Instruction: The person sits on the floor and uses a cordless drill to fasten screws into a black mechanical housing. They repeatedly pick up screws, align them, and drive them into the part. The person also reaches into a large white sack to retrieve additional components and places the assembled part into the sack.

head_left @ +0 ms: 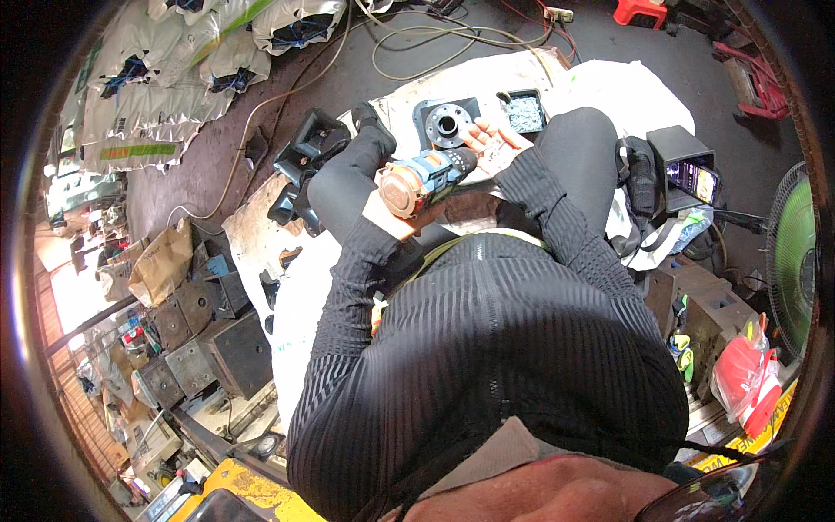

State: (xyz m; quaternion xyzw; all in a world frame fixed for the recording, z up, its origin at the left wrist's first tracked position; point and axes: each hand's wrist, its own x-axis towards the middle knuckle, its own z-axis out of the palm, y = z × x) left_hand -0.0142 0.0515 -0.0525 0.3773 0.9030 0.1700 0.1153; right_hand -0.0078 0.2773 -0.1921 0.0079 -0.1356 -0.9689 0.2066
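Note:
My left hand [391,217] is wrapped around the handle of a blue and orange cordless drill [417,181]. The drill's black chuck points right, toward my right hand [492,141]. That hand lies palm up with fingers partly curled, cupping small shiny metal pieces that look like screws [499,159]. Just beyond my hands, between my legs, sits a black square-based part [424,113] topped by a round grey flange [446,124] with holes around its rim. To its right is a black square tray [541,103] full of small silvery pieces.
Several black box-shaped parts [317,137] lie by my left leg on a white sheet [409,96]. A black box with a lit phone [693,180] stands at right, near a green fan [791,261]. Cables [426,74] loop across the far floor; wrapped bundles [156,96] fill the far left.

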